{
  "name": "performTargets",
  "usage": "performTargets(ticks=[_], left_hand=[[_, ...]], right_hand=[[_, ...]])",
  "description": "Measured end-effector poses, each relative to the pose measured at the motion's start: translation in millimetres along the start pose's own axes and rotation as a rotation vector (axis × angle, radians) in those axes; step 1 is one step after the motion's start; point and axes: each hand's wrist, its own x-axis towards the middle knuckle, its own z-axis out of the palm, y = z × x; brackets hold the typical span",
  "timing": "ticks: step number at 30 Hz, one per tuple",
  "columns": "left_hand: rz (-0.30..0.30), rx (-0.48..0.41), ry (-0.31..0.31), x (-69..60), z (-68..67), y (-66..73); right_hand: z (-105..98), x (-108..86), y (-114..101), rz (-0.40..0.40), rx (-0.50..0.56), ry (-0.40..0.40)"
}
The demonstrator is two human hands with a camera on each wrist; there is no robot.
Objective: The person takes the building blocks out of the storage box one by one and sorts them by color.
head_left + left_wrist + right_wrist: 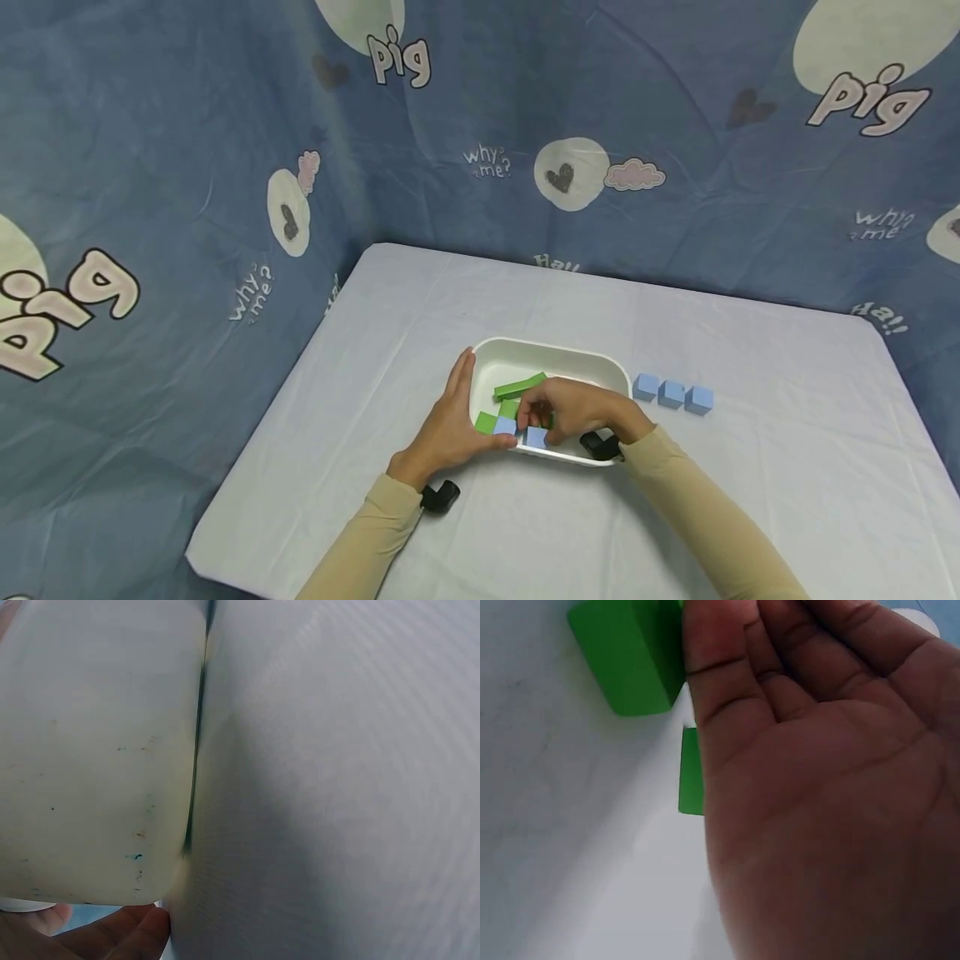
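In the middle of the worktop, here's your white tray, with both your hands at it. Your left hand braces the left end: fingers straight and up along the wall, thumb spread away from them and lying along the near rim. Your right hand is down inside the tray, fingers bent, and there's the pinch: a blue block between fingertips and thumb, right by the near wall. Just to its left sits a second blue block, close to your left thumb. Green is packed in around it: one green block in the near left corner, another green piece just behind, and a long green bar slanting across farther back. More green peeks out beside your right hand, partly hidden by it. Over on the right, outside the tray, three blue cubes stand in a short row, the nearest just beside the tray's end. Your left wrist view is filled by the tray's speckled outer wall and pale cloth. Behind the worktop hangs a blue curtain printed with "pig" and hearts.
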Motion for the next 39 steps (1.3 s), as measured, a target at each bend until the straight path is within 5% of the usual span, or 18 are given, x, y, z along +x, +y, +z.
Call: performTargets(ticks=[5,16,25,39], left_hand=[[-0.004,0.006,-0.001,0.8,-0.5,2.1],[0.011,-0.001,0.001,4.1,-1.2,3.3],[-0.004,-0.006,-0.011,1.7,0.3,3.9],[-0.013,-0.030,-0.002,1.1,-1.2,1.1]], right_hand=[[-1,-4.3,-1,0.034,-0.006,-0.033],[2,-2.2,-12,0.017,-0.209,-0.023],[-8,-9.7,-9,-0.043,-0.131,-0.015],[-31,-37.7,-15,-0.096,0.050,0.224]])
